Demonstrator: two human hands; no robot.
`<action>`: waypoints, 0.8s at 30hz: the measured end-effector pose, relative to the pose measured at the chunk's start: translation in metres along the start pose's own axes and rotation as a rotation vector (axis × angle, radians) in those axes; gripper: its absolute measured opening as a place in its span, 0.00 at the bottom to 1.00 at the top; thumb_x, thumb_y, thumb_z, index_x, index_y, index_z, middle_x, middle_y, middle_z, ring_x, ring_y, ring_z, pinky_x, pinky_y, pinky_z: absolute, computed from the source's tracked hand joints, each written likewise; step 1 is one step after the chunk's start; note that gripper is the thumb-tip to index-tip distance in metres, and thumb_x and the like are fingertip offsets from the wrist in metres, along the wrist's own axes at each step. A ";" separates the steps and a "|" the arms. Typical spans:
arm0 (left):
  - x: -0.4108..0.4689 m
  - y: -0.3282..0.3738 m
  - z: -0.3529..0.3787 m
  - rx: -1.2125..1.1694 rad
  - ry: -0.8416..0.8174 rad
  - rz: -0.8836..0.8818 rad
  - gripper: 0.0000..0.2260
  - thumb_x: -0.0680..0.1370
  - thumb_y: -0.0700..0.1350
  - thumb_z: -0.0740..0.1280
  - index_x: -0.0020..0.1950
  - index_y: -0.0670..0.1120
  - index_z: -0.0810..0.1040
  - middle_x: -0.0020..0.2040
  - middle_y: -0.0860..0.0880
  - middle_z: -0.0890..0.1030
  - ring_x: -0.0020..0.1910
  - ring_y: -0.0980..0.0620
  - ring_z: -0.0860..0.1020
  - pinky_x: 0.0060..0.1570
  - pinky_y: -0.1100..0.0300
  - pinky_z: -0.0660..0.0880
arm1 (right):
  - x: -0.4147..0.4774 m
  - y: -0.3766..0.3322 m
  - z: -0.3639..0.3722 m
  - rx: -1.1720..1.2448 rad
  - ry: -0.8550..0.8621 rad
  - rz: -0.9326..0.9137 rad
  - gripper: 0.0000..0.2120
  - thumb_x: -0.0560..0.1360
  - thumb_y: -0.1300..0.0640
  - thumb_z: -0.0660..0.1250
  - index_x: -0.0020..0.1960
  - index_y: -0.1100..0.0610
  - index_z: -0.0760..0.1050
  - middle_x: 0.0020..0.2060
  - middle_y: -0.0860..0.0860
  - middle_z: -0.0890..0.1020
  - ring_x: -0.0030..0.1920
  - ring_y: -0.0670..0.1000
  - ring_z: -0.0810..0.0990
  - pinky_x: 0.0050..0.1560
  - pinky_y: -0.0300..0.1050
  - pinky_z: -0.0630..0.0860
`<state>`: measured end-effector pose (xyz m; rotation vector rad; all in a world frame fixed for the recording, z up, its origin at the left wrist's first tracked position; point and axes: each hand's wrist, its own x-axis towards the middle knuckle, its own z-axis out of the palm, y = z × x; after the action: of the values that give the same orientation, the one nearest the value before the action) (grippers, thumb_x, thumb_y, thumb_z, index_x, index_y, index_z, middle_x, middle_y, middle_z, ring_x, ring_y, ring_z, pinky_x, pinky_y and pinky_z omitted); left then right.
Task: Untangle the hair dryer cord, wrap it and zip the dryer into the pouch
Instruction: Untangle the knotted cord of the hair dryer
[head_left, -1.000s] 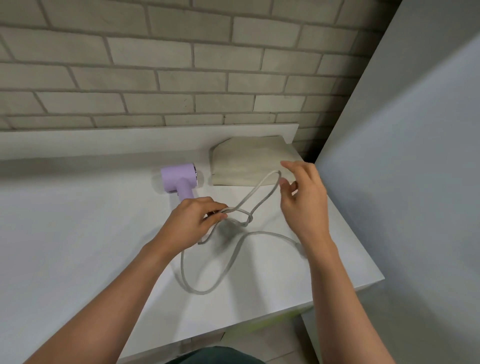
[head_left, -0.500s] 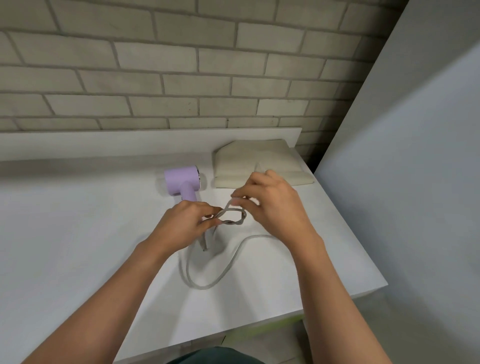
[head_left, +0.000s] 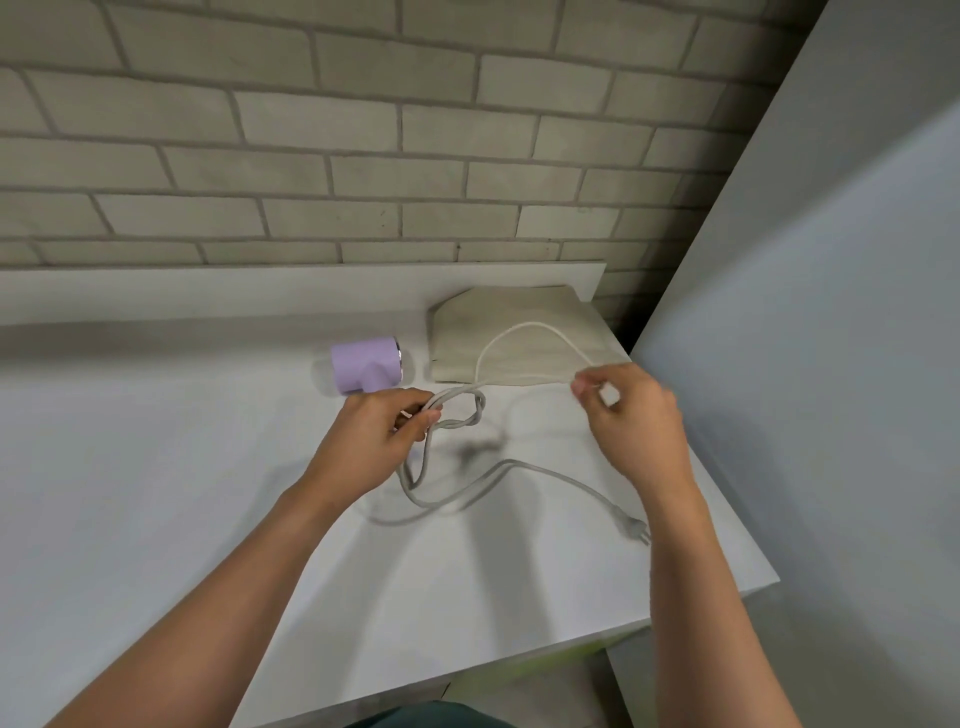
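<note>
Grey cord (head_left: 571, 481) still tangled: a twisted knot (head_left: 470, 415) sits lifted just off the bench (head_left: 156, 493), right in front of the lilac hair dryer (head_left: 366, 370). Dryer lies on its side on the bench, just left of the pouch, same spot as before.

Left hand (head_left: 374, 441) pinches the cord at the knot between thumb and forefinger, other fingers curled; grip and place unchanged from half a second ago.

Right hand (head_left: 634, 415) is the change. Half a second ago it was at the knot, nearly touching the left hand. Now it is out to the right, well apart from the left, fingers curled, thumb and fingertips pinching a strand of the cord. That strand is drawn out into a tall loop (head_left: 530, 323) that arcs up over the pouch from the knot and comes down into the right hand's pinch.

Rest of the cord runs down from the left hand, curves in a slack bend on the bench, then trails right to the plug (head_left: 635, 531), which lies near the bench's right edge beside the right forearm. Plug was hidden behind that arm half a second ago and now shows.

Beige pouch (head_left: 519, 312) lies flat at the back right of the bench, not moved; whether it is zipped I cannot tell.

Behind the bench a grey brick wall (head_left: 363, 156); a plain grey panel (head_left: 831, 364) stands on the right.
</note>
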<state>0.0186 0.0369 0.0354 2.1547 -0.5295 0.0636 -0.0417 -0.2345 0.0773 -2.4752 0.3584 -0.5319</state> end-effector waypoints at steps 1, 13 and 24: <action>0.000 0.000 0.000 0.011 -0.002 0.007 0.06 0.82 0.46 0.69 0.49 0.49 0.85 0.38 0.55 0.84 0.39 0.61 0.81 0.41 0.67 0.75 | -0.003 0.002 0.004 -0.114 -0.046 -0.035 0.09 0.80 0.57 0.69 0.58 0.48 0.83 0.59 0.44 0.83 0.45 0.51 0.82 0.53 0.50 0.78; -0.006 -0.004 -0.001 0.075 -0.077 0.061 0.07 0.82 0.48 0.68 0.54 0.57 0.86 0.37 0.54 0.83 0.40 0.50 0.79 0.47 0.51 0.79 | -0.020 -0.042 0.070 -0.117 0.031 -0.607 0.05 0.76 0.52 0.76 0.47 0.52 0.83 0.41 0.47 0.82 0.41 0.55 0.80 0.35 0.52 0.78; -0.007 -0.009 0.002 0.022 -0.022 -0.035 0.05 0.82 0.51 0.69 0.52 0.60 0.84 0.43 0.61 0.85 0.43 0.61 0.84 0.48 0.51 0.81 | -0.012 -0.066 0.019 0.126 0.413 -0.622 0.04 0.80 0.58 0.73 0.53 0.57 0.87 0.44 0.53 0.81 0.44 0.56 0.77 0.42 0.48 0.75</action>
<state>0.0157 0.0421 0.0252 2.1875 -0.5056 0.0260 -0.0351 -0.1684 0.0981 -2.3140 -0.3037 -1.2818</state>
